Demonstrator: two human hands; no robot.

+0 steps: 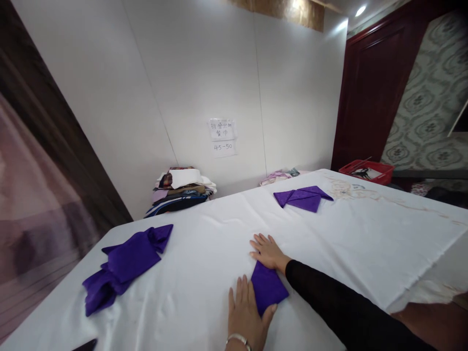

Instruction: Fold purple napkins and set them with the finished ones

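A purple cloth napkin, folded into a small angular shape, lies flat on the white tablecloth in front of me. My left hand, with a bracelet at its wrist, rests at the napkin's left edge, fingers stretched out and thumb spread along the near side. At the far corner, my right hand lies palm down, fingers spread, covering that tip. It comes out of a black sleeve. Both hands are open and grasp nothing.
Loosely heaped purple cloth lies at the left, and a folded purple napkin at the far right. Stacked clothes sit beyond the table's far edge. A red basket is at the right. A dark object shows at the near edge.
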